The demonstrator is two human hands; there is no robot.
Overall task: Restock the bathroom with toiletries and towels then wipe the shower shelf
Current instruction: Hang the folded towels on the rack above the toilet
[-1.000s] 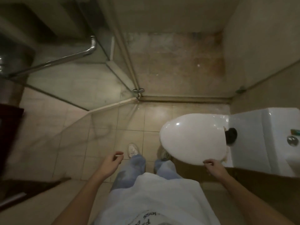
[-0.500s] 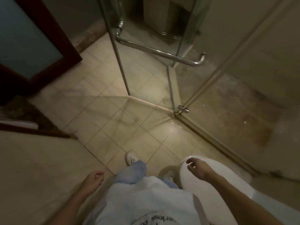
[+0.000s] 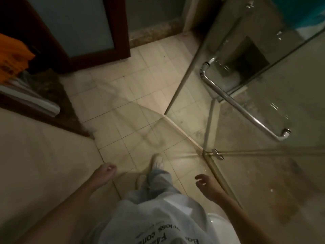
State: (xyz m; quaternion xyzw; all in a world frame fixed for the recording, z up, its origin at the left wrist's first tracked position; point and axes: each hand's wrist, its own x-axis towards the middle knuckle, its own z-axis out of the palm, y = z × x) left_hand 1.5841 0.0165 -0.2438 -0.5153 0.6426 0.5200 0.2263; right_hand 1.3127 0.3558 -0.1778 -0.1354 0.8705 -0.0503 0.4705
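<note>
Both of my hands are empty. My left hand (image 3: 105, 171) hangs at the lower left with loosely curled fingers, over the edge of a beige counter (image 3: 40, 164). My right hand (image 3: 205, 184) hangs at the lower right with relaxed fingers, beside the glass shower enclosure (image 3: 263, 120). The glass shower door stands swung outward, with its chrome handle bar (image 3: 235, 104) at the right. A dark recessed shelf niche (image 3: 249, 55) shows through the glass at the upper right. An orange cloth (image 3: 12, 60) lies at the far left edge. No toiletries are in sight.
Beige floor tiles (image 3: 126, 95) stretch ahead of my feet. A dark wood door with a frosted pane (image 3: 84, 27) stands at the top left. The toilet's white rim (image 3: 221, 224) shows at the bottom right. A dark wooden ledge (image 3: 45, 110) borders the counter.
My view has swung left, away from the toilet and toward the door. Both hands dropped from near the toilet lid and hang empty at my sides.
</note>
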